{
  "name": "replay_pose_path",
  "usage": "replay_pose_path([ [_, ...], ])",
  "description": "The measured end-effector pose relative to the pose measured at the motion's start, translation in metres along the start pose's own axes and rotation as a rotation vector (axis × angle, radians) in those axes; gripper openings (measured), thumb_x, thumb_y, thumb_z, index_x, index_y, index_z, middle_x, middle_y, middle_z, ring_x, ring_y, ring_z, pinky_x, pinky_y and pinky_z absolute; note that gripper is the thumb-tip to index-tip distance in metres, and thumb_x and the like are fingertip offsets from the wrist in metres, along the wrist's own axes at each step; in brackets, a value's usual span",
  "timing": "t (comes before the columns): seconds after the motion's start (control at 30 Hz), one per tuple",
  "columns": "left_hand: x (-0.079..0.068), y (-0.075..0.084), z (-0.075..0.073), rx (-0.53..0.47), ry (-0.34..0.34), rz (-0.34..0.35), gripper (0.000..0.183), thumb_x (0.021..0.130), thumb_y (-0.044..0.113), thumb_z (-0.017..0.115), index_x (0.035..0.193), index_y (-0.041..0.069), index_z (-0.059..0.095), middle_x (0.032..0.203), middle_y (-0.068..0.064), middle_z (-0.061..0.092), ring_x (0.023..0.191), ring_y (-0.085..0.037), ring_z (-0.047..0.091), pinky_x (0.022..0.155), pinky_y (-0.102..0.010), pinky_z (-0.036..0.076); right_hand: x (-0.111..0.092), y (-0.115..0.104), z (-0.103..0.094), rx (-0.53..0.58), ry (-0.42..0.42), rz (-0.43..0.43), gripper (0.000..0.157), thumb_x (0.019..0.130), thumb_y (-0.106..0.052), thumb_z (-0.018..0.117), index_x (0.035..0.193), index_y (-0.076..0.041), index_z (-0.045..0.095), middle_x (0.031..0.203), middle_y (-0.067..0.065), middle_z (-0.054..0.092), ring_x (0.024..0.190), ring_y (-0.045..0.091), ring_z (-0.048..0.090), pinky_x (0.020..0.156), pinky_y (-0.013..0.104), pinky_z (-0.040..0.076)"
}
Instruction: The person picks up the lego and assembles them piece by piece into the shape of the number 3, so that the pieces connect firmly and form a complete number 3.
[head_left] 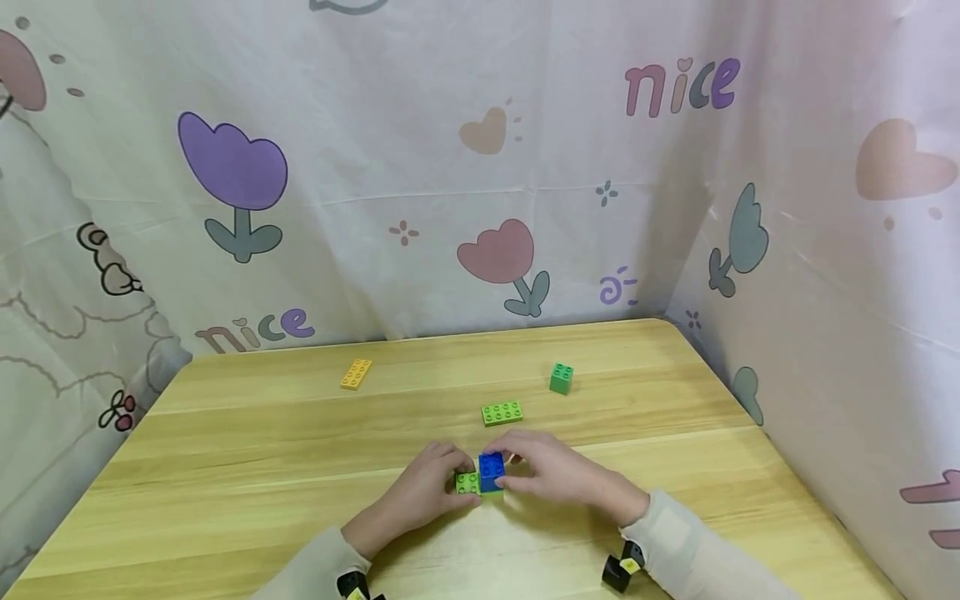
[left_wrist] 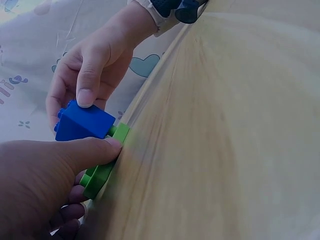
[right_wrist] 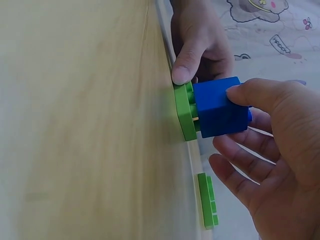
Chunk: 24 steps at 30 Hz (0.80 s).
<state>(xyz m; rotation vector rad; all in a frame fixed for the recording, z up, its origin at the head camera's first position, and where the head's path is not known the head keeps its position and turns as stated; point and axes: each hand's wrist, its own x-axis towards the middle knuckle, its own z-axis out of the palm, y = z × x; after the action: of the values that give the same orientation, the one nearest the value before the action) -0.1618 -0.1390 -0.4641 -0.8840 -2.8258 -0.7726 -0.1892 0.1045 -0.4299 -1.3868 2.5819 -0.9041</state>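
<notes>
In the head view my left hand (head_left: 422,493) grips the left end of a light green building plate (head_left: 467,483) lying on the table. My right hand (head_left: 561,472) pinches a blue building brick (head_left: 492,472) between thumb and fingers, over the plate's right end. The right wrist view shows the blue brick (right_wrist: 220,107) right at the studs of the green plate (right_wrist: 184,112), with part of those studs still showing between them. From the left wrist, the blue brick (left_wrist: 82,122) looks slightly tilted to the plate, and the left thumb presses the plate's edge.
Behind the hands lies a second light green plate (head_left: 502,413). A darker green brick (head_left: 561,378) stands farther back to the right, and a yellow-orange plate (head_left: 356,374) lies at the back left. A printed curtain (head_left: 360,275) hangs behind the wooden table (head_left: 247,467).
</notes>
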Motion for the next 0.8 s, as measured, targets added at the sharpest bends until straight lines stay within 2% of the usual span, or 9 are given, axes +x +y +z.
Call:
replay_pose_path([
  [0.13,0.0,0.001,-0.001,0.001,-0.018,-0.015,0.037,0.08,0.044,0.079,0.102,0.017,0.068,0.099,0.012,0.057,0.095,-0.01,0.049,0.084,-0.033,0.047,0.001,0.001,0.002,-0.003,-0.006,-0.007,0.04,0.093,-0.025,0.068,0.13,-0.014,0.058,0.118,-0.007,0.061,0.1,0.001,0.058,0.087,0.024,0.049],
  [0.37,0.001,0.005,-0.014,-0.01,-0.105,-0.016,0.037,0.081,0.039,0.08,0.106,0.014,0.07,0.1,0.011,0.057,0.093,-0.01,0.048,0.079,-0.031,0.046,0.0,-0.002,0.001,-0.032,-0.016,0.001,0.039,0.094,-0.026,0.068,0.13,-0.015,0.058,0.118,-0.008,0.061,0.101,0.003,0.058,0.088,0.024,0.049],
  [0.5,0.001,0.004,-0.019,0.003,-0.143,-0.004,0.036,0.083,0.035,0.079,0.11,0.013,0.071,0.104,0.009,0.059,0.097,-0.012,0.052,0.085,-0.033,0.047,0.0,-0.004,-0.001,-0.039,-0.028,0.022,0.039,0.094,-0.025,0.068,0.13,-0.014,0.059,0.119,-0.007,0.061,0.102,0.004,0.058,0.089,0.024,0.049],
  [0.63,0.002,0.002,-0.019,0.01,-0.162,-0.003,0.036,0.084,0.035,0.077,0.112,0.014,0.071,0.106,0.009,0.06,0.1,-0.012,0.053,0.088,-0.035,0.047,0.001,-0.005,-0.002,-0.024,-0.04,0.045,0.038,0.093,-0.024,0.069,0.128,-0.013,0.06,0.117,-0.008,0.062,0.102,0.005,0.059,0.088,0.023,0.049],
  [0.8,0.003,0.001,-0.019,0.006,-0.155,0.016,0.035,0.085,0.035,0.077,0.112,0.014,0.071,0.105,0.009,0.06,0.099,-0.012,0.053,0.085,-0.034,0.048,0.002,-0.004,-0.003,0.011,-0.036,0.064,0.037,0.092,-0.023,0.07,0.127,-0.013,0.061,0.116,-0.008,0.063,0.101,0.006,0.06,0.088,0.023,0.049],
])
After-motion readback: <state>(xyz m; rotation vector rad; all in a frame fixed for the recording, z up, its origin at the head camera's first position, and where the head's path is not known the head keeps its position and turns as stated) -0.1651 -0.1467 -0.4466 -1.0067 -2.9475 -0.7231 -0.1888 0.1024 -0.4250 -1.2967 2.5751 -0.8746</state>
